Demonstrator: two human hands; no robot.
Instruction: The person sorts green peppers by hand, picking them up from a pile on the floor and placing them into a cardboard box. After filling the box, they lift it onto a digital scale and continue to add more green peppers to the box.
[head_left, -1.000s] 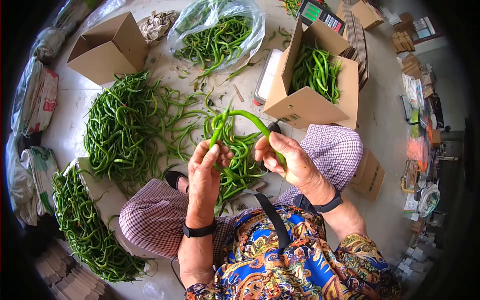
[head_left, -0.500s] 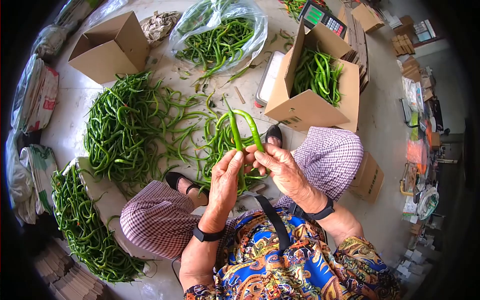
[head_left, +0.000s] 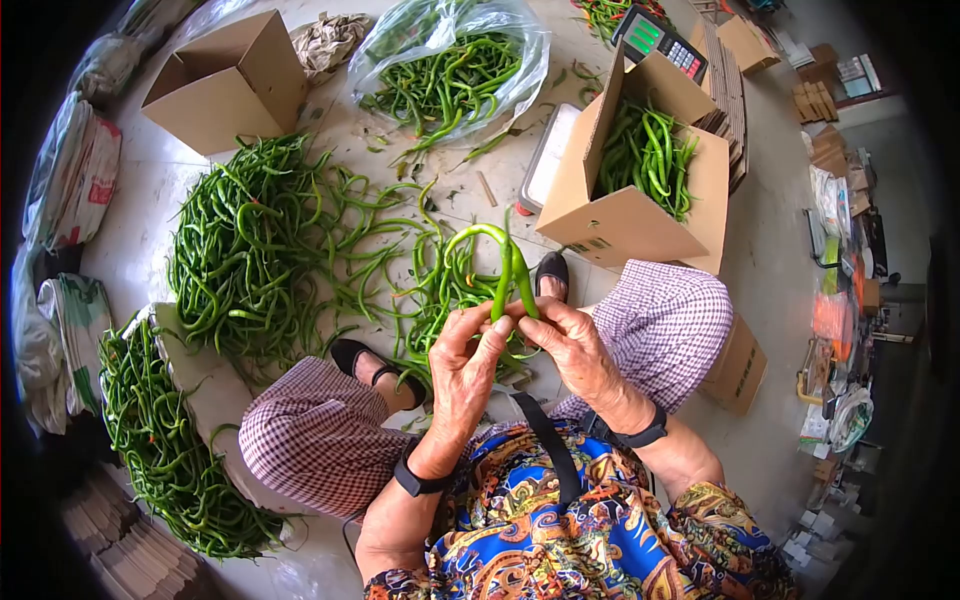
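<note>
My left hand (head_left: pixel 462 362) is closed, its thumb and fingers pinching the lower end of a curved green chili pepper (head_left: pixel 500 285), which hooks over to the left at its top. Close against it, my right hand (head_left: pixel 580 358) grips a second green chili pepper (head_left: pixel 523 280) that points upward. The two peppers overlap near the middle, and the fingertips of both hands nearly touch. Below and beyond them, loose green chili peppers (head_left: pixel 425 310) lie on the floor between my feet, joining a large heap of chili peppers (head_left: pixel 240 255) on the left.
An open carton (head_left: pixel 625 228) of peppers sits on a scale (head_left: pixel 548 160) at right. An open carton (head_left: pixel 205 110) stands at back left, beside a clear plastic bag (head_left: pixel 535 65) of peppers. More peppers (head_left: pixel 170 450) fill a sack at lower left. Flattened cardboard (head_left: pixel 725 80) leans behind the scale.
The peppers have shifted from side by side to overlapping, the curved one now hooking left and the other leaning right. Both hands have come closer together. The view has tilted slightly.
</note>
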